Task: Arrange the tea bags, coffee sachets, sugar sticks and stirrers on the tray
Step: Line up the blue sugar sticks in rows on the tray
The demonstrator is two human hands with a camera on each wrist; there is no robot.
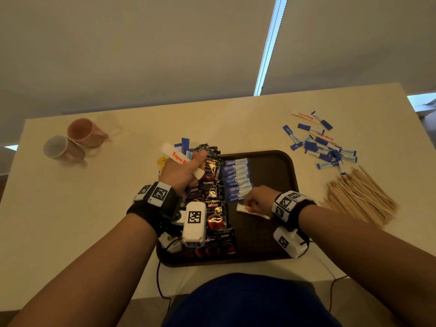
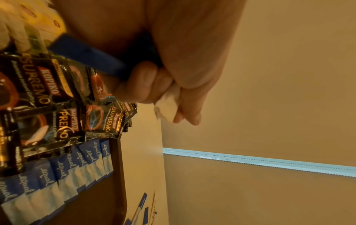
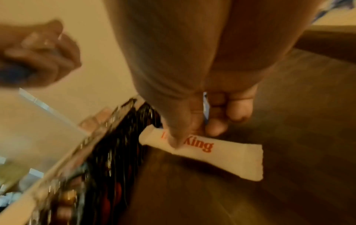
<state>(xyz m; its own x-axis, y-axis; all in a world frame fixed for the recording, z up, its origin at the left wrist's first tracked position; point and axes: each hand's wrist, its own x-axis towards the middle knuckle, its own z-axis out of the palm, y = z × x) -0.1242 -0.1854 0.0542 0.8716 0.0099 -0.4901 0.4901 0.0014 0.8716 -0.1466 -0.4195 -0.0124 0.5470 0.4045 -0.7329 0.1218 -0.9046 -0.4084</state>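
On the pale surface [image 1: 70,208] a dark brown tray [image 1: 286,161] holds a column of black Kopiko coffee sachets [image 1: 213,217] and, beside it, a row of blue Equal sugar sticks [image 1: 234,177]. The left hand [image 1: 181,173] grips a bundle of sticks, a white Tapa King one [image 1: 172,153] uppermost. The right hand [image 1: 259,197] pinches another white stick [image 1: 243,208] low over the tray. Loose sugar sticks [image 1: 323,142] and wooden stirrers [image 1: 361,197] lie to the right; two mugs [image 1: 73,143] stand far left.
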